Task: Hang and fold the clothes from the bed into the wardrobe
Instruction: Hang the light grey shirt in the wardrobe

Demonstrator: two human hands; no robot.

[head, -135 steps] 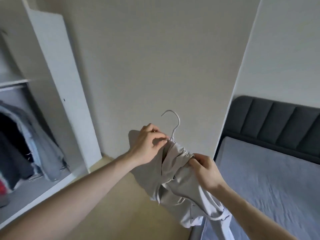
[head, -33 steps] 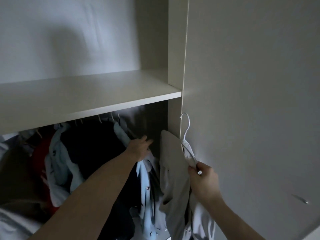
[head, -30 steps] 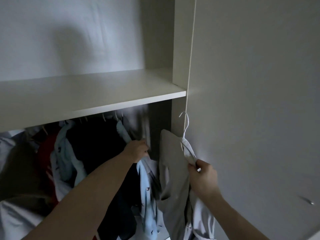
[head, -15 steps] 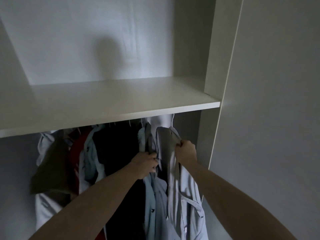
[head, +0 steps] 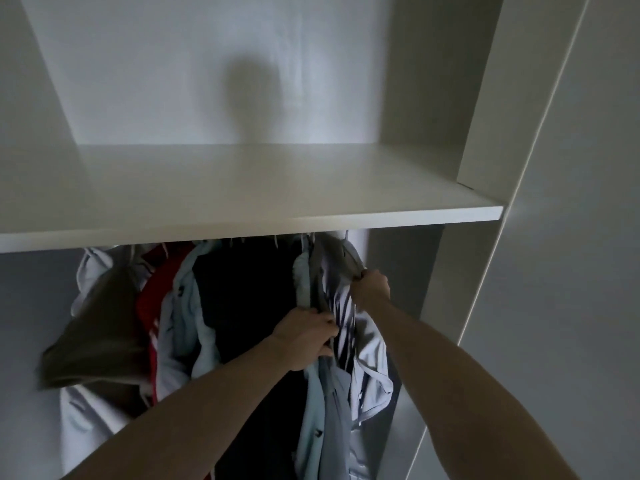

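Gripping a fold of hanging cloth, our left hand (head: pixel 306 336) curls its fingers round the edge of the pale blue shirt (head: pixel 313 393) and holds it aside, toward the dark garment (head: pixel 246 306). Further left on the rail we see a light blue shirt (head: pixel 187 323), a red top (head: pixel 152 296) and a brownish garment (head: pixel 93 323), all under the white shelf (head: pixel 242 188) of the wardrobe (head: pixel 481 98). Right of our left hand hangs the grey shirt (head: pixel 372 348), the last piece on the rail, its shoulder close under the shelf. Our right hand (head: pixel 370 287) is higher up and clenched on that shirt's shoulder, so the shirt falls below and left of the fist, between our two hands. Its hanger hook we cannot make out clearly.
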